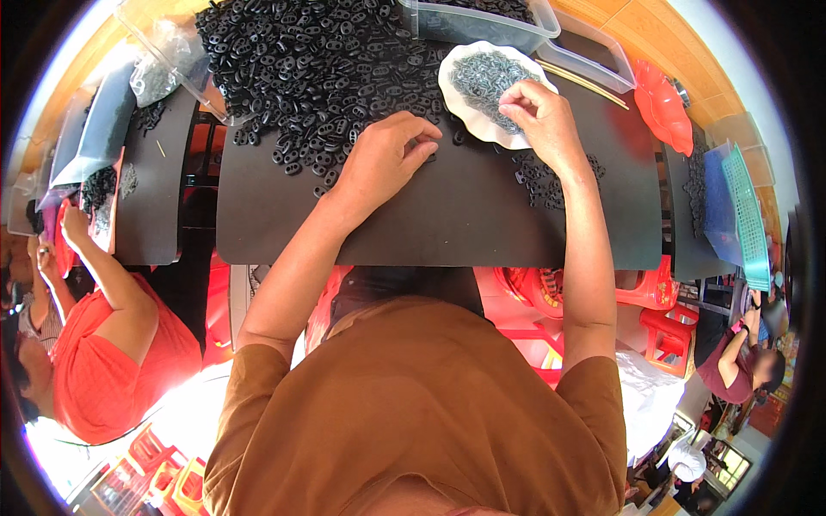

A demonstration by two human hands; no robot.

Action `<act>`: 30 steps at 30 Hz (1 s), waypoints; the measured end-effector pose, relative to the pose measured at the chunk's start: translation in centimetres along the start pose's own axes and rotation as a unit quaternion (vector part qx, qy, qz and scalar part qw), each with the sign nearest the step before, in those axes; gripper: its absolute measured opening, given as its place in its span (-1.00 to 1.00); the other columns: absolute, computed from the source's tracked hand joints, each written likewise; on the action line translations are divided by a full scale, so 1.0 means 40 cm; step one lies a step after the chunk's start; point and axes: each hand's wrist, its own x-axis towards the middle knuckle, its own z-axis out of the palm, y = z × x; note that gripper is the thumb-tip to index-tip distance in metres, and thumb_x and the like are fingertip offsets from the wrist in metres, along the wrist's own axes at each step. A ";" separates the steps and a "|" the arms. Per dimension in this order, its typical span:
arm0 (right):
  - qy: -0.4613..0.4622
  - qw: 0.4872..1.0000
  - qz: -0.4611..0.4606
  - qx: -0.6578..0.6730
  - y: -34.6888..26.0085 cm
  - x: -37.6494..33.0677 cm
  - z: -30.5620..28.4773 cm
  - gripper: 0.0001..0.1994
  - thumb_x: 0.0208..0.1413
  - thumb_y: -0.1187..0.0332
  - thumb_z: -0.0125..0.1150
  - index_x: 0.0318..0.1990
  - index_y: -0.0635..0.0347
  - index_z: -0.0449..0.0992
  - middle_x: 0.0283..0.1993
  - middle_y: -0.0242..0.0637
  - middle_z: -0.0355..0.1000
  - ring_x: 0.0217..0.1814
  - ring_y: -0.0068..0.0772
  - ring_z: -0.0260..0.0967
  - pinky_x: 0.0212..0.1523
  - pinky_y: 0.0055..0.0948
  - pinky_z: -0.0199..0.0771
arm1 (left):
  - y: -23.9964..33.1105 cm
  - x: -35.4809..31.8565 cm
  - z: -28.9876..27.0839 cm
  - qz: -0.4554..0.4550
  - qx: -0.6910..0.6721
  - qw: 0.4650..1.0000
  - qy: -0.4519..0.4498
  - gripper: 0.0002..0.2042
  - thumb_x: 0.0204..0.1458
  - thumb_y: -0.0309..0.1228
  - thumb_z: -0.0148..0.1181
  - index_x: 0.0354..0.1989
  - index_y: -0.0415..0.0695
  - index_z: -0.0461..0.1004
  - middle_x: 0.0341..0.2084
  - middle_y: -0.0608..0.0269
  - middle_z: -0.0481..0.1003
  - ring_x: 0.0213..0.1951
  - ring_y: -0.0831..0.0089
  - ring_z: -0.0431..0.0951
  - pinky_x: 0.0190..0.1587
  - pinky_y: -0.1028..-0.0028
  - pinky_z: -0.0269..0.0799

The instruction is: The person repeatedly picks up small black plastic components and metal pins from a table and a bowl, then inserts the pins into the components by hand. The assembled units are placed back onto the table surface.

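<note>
White scalloped dish (482, 112) holds small grey metal rings (486, 76); clear plastic tub (482, 24) behind it holds more black parts. Right hand (544, 116) at the dish rim, fingertips pinched narrow, can't tell on what. Left hand (385, 159) curled on the black mat (447, 215), at the edge of the heap of black oval pieces (318, 69). Mat's near half is bare. Small pile of black pieces (551, 176) under the right wrist. Red tray (664, 107) and teal basket (747, 215) to the right.

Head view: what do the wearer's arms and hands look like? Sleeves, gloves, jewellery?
Both arms are bare from the upper arm down, below the short sleeves of a brown top. The left hand and right hand wear no gloves; no rings, watch or bracelets are visible.
</note>
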 end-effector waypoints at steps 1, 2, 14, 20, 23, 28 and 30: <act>-0.012 0.998 0.046 0.031 -0.003 -0.001 -0.003 -0.96 0.08 0.54 0.23 -0.30 0.24 0.52 -0.36 -0.39 0.51 -0.34 -0.61 0.41 -0.28 -0.52 0.42 | 0.003 0.001 -0.001 -0.003 -0.004 1.000 0.003 -0.86 0.04 -0.52 0.26 -0.22 -0.22 0.56 -0.38 0.23 0.52 -0.52 0.50 0.44 -0.42 0.49 0.39; -0.013 0.996 0.049 0.071 0.009 0.001 -0.002 -0.96 0.09 0.54 0.23 -0.30 0.24 0.53 -0.34 -0.40 0.51 -0.32 -0.64 0.41 -0.27 -0.54 0.42 | 0.008 0.004 0.000 0.003 -0.007 1.000 0.008 -0.86 0.04 -0.52 0.26 -0.22 -0.22 0.56 -0.38 0.23 0.52 -0.52 0.50 0.44 -0.42 0.49 0.39; -0.007 0.950 0.022 0.312 0.046 -0.004 0.010 -0.95 0.14 0.51 0.23 -0.25 0.27 0.55 -0.31 -0.42 0.51 -0.28 -0.65 0.42 -0.19 -0.59 0.45 | 0.047 0.161 0.071 0.089 0.018 0.995 0.048 -0.77 -0.04 -0.47 0.32 -0.18 -0.22 0.57 -0.40 0.14 0.58 -0.50 0.40 0.52 -0.39 0.42 0.46; -0.011 0.946 0.009 0.322 0.051 -0.015 0.029 -0.94 0.15 0.49 0.25 -0.25 0.26 0.55 -0.32 -0.42 0.50 -0.29 -0.65 0.42 -0.21 -0.61 0.45 | 0.040 0.167 0.096 0.080 -0.015 0.995 0.063 -0.88 -0.03 -0.49 0.31 -0.30 -0.19 0.60 -0.45 0.17 0.58 -0.48 0.39 0.55 -0.37 0.43 0.47; -0.011 0.949 0.004 0.316 0.049 -0.014 0.033 -0.93 0.15 0.49 0.26 -0.24 0.26 0.55 -0.32 -0.43 0.49 -0.30 -0.66 0.41 -0.22 -0.61 0.45 | 0.030 0.171 0.096 0.056 -0.051 0.996 0.055 -0.88 -0.01 -0.47 0.30 -0.30 -0.19 0.61 -0.47 0.20 0.59 -0.47 0.45 0.55 -0.37 0.44 0.47; 0.021 0.942 -0.037 0.334 0.042 -0.013 0.041 -0.91 0.14 0.46 0.27 -0.22 0.23 0.53 -0.31 -0.45 0.48 -0.33 -0.68 0.37 -0.30 -0.65 0.36 | 0.026 0.168 0.094 -0.021 -0.140 0.990 0.024 -0.88 0.07 -0.41 0.28 -0.27 -0.16 0.62 -0.53 0.34 0.56 -0.47 0.64 0.49 -0.41 0.54 0.42; 0.033 0.935 -0.018 0.352 0.027 -0.010 0.034 -0.91 0.14 0.48 0.28 -0.22 0.24 0.54 -0.32 -0.45 0.49 -0.31 -0.69 0.39 -0.26 -0.63 0.40 | 0.033 0.165 0.082 -0.081 -0.185 0.979 0.001 -0.88 0.10 -0.38 0.26 -0.27 -0.14 0.63 -0.54 0.40 0.54 -0.48 0.71 0.45 -0.43 0.60 0.40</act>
